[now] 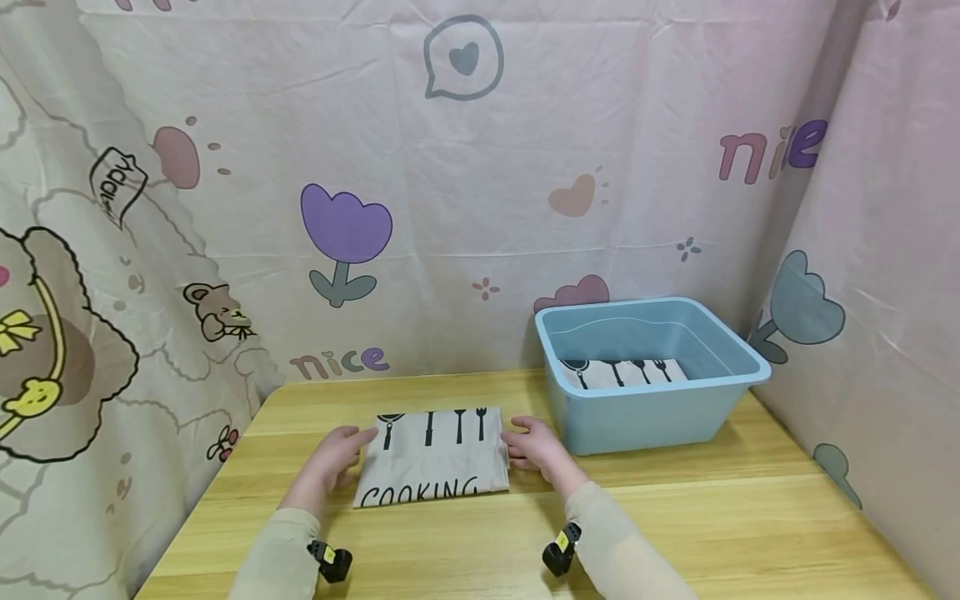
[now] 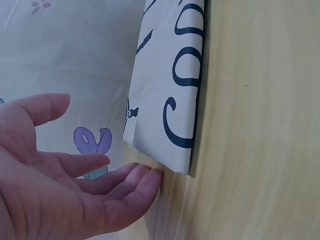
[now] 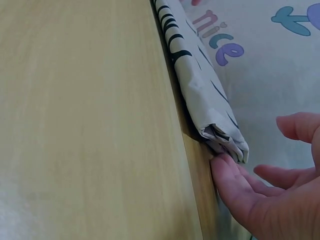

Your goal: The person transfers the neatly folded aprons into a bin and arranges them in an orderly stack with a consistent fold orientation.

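Observation:
A folded white cloth [image 1: 435, 457], printed with dark kitchen utensils and the word COOKING, lies flat on the wooden table. At its left edge is my left hand [image 1: 336, 454], fingers loosely bent and thumb apart; in the left wrist view its fingertips [image 2: 150, 175] come right up to the cloth's corner. My right hand [image 1: 542, 450] is at the opposite edge. In the right wrist view its lower fingers [image 3: 232, 182] reach the cloth's thick, layered end at the bottom, with the thumb spread away. Neither hand grips the cloth.
A light blue plastic tub [image 1: 645, 417] stands at the table's back right, close beyond my right hand. Inside it lies another white cloth [image 1: 626, 374] with a similar utensil print. Patterned curtains [image 1: 465, 208] hang behind the table [image 1: 450, 550] and along both sides.

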`<action>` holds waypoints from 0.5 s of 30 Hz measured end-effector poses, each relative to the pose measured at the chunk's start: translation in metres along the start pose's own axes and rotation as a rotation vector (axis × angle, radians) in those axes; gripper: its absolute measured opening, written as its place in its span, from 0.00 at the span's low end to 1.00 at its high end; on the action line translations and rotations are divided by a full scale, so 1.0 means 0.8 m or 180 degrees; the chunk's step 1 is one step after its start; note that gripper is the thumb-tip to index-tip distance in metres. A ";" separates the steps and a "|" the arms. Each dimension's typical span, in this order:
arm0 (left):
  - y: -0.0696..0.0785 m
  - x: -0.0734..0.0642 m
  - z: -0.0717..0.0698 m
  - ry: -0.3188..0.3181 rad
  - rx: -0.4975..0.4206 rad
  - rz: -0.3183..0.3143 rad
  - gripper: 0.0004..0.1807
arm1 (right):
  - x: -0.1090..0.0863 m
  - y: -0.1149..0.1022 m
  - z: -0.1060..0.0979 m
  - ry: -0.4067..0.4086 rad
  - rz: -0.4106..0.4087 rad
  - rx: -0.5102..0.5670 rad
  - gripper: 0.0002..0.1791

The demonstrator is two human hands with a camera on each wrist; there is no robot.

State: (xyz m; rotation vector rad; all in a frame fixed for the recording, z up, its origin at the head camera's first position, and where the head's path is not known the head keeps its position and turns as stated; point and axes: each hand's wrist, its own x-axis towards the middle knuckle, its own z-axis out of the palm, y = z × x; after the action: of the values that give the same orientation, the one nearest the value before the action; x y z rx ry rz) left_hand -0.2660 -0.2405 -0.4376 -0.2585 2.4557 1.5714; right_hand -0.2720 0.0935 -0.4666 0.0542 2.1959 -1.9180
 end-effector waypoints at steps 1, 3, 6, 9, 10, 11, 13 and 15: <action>0.000 0.000 0.000 -0.0030 -0.0079 -0.0036 0.43 | 0.001 0.000 0.000 -0.0010 0.0034 0.0032 0.32; 0.001 0.001 -0.001 -0.0088 -0.0223 -0.0092 0.43 | 0.001 0.000 -0.001 -0.0033 0.0086 0.0081 0.32; 0.000 0.002 -0.002 -0.0091 -0.0336 -0.0161 0.43 | 0.003 0.000 -0.001 -0.0071 0.0157 0.0170 0.32; -0.001 0.003 -0.004 -0.0078 -0.0393 -0.0193 0.42 | 0.004 0.001 0.000 -0.0109 0.0205 0.0242 0.32; -0.002 0.004 -0.004 -0.0073 -0.0410 -0.0200 0.42 | 0.005 0.001 0.000 -0.0117 0.0216 0.0259 0.32; -0.002 0.004 -0.005 -0.0081 -0.0451 -0.0211 0.41 | 0.005 0.001 0.000 -0.0124 0.0224 0.0279 0.32; -0.004 0.006 -0.006 -0.0076 -0.0547 -0.0246 0.40 | 0.006 0.002 -0.001 -0.0120 0.0236 0.0302 0.32; -0.006 0.008 -0.006 -0.0092 -0.0670 -0.0290 0.39 | 0.007 0.004 -0.001 -0.0116 0.0243 0.0312 0.32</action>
State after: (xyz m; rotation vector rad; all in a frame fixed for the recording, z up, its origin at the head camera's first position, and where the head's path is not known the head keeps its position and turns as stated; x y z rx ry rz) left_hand -0.2713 -0.2470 -0.4413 -0.3731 2.2242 1.7811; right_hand -0.2766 0.0942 -0.4709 0.1166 2.0456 -1.9677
